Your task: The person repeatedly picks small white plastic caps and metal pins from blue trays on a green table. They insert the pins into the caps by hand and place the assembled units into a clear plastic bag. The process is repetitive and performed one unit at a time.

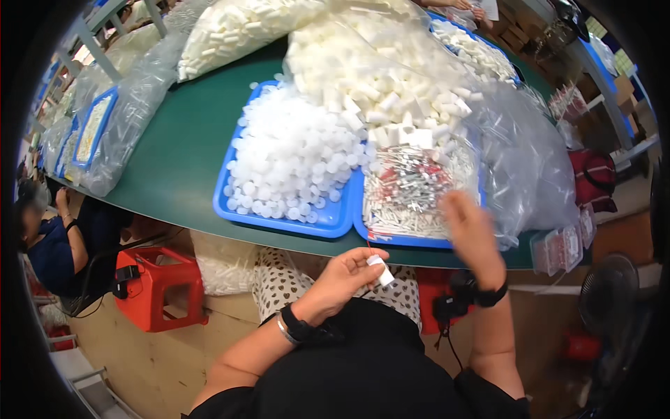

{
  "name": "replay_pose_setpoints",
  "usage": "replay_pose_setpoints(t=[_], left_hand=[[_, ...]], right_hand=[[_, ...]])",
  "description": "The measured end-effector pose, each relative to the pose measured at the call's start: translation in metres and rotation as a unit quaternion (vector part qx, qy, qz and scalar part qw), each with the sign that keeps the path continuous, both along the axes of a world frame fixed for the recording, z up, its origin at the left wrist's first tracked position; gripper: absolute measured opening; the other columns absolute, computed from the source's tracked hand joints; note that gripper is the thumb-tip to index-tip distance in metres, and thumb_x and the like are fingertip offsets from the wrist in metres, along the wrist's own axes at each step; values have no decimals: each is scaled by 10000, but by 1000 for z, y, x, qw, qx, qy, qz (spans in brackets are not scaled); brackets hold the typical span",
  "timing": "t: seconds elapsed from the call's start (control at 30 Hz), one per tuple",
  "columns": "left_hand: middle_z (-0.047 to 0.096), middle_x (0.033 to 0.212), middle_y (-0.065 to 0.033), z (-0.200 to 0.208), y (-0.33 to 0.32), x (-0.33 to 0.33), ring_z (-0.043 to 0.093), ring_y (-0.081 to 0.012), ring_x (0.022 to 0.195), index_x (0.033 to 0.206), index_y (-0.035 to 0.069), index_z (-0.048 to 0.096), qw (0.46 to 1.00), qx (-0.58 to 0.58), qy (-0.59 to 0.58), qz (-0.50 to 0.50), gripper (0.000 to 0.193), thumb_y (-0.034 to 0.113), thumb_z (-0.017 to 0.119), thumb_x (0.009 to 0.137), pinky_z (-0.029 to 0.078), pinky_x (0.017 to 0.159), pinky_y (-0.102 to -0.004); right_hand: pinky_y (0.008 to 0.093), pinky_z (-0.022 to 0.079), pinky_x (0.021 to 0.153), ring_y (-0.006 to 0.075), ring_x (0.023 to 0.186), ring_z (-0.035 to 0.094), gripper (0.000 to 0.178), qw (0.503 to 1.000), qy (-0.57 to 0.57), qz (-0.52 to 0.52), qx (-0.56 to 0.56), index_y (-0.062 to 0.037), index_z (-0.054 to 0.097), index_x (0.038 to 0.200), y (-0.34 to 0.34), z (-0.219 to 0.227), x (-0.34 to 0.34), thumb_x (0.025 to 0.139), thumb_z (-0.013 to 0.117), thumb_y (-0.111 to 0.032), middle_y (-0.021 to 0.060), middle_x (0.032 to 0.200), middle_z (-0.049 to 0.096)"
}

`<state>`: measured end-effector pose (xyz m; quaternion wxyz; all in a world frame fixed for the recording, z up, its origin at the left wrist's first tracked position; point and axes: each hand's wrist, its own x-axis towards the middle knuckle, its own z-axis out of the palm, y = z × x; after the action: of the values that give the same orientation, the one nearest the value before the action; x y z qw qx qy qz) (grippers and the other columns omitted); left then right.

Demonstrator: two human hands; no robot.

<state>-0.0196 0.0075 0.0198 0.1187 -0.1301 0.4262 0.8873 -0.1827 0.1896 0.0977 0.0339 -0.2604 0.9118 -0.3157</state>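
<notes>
Close to the table's front edge, my left hand (344,277) pinches a small white plastic cylinder (381,271). A thin red piece (368,241) sticks up beside its fingertips; I cannot make out whether it joins the cylinder. My right hand (474,227), smeared by motion, is above the right front corner of a blue tray (412,241). Inside that tray lie many slim white sticks (401,222) and a heap of small metal-and-red parts (417,183). Whether the right hand holds anything is not visible.
Left of it, a blue tray (283,222) is heaped with translucent white caps (293,150). Behind, clear bags (363,52) spill white cylinders onto the green table (164,164). Crumpled plastic (520,153) lies right. A person (59,241) sits at left near a red stool (164,286).
</notes>
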Motion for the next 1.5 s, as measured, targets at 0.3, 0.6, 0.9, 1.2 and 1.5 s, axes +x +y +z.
replay_pose_setpoints(t=[0.3, 0.6, 0.9, 1.2, 1.5], left_hand=[[621, 899, -17, 0, 4, 2, 527, -49, 633, 1059, 105, 443, 996, 19, 24, -87, 202, 275, 543, 1015, 437, 561, -190], [619, 935, -29, -23, -10, 3, 588, -46, 737, 1057, 25, 555, 987, 151, 37, 49, 176, 196, 528, 1023, 505, 665, -190], [641, 939, -31, -24, 6, 9, 600, -75, 783, 1040, 41, 576, 991, 31, 52, 119, 98, 129, 560, 1000, 516, 717, -225], [607, 966, -19, -17, 5, 29, 561, -49, 811, 1082, 44, 556, 989, -5, 39, 141, 140, 165, 558, 1014, 486, 754, -208], [596, 969, -16, -17, 6, 25, 550, -49, 814, 1122, 36, 548, 985, -1, 41, 170, 167, 166, 548, 1017, 476, 742, -200]], right_hand=[[517, 496, 705, 440, 838, 656, 404, 902, 274, -131, 306, -2, 539, 1166, 86, -61, -120, 838, 686, -188, 245, 876, 681], [274, 455, 703, 165, 841, 546, 319, 991, 131, -33, -13, 3, 599, 1184, 50, -15, -55, 865, 584, 10, 90, 1011, 532], [358, 485, 684, 318, 771, 611, 257, 972, 4, 224, -65, 29, 622, 1033, -21, -19, 89, 787, 695, 22, 165, 888, 630], [377, 500, 704, 326, 813, 626, 293, 970, 17, 224, -96, 26, 612, 1064, -20, -40, 105, 790, 713, 2, 153, 937, 645], [351, 507, 627, 270, 729, 639, 267, 973, -98, 144, -150, 30, 612, 1085, -26, -57, 111, 838, 702, -14, 148, 906, 639]])
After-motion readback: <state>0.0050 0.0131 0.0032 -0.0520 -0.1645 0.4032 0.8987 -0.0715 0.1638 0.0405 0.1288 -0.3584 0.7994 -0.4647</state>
